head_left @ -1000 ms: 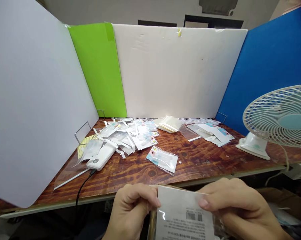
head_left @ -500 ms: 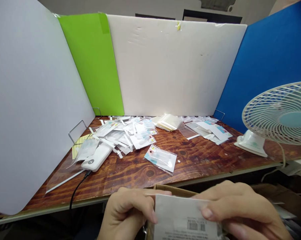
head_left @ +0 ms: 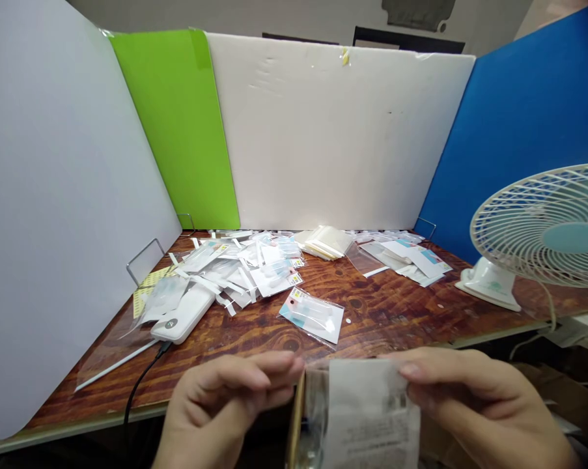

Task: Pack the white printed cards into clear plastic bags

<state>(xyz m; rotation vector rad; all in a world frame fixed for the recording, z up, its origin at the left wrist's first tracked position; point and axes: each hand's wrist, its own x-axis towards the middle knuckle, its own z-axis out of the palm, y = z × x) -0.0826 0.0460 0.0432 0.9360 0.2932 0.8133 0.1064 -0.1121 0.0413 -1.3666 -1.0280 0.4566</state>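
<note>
At the bottom middle, both my hands hold a small clear plastic packet (head_left: 366, 410) with a white printed card inside, just in front of the table's edge. My left hand (head_left: 225, 404) pinches its left side, fingers curled and blurred. My right hand (head_left: 469, 404) grips the packet's upper right corner between thumb and fingers. A cardboard box edge (head_left: 296, 423) shows under the packet. On the wooden table (head_left: 254, 339) just beyond lies a single sealed packet (head_left: 312, 314) with a blue and pink card.
A heap of similar packets and white strips (head_left: 239, 264) covers the left back of the table, with a white power bank (head_left: 182, 314) and its black cable. Empty clear bags (head_left: 325, 241) and more packets (head_left: 411, 257) lie behind. A desk fan (head_left: 542, 234) stands right. Panels wall the desk.
The packet has turned in my hands and now hangs more upright, its barcode side blurred. My left hand has shifted left and loosened its hold. The view tilted slightly.
</note>
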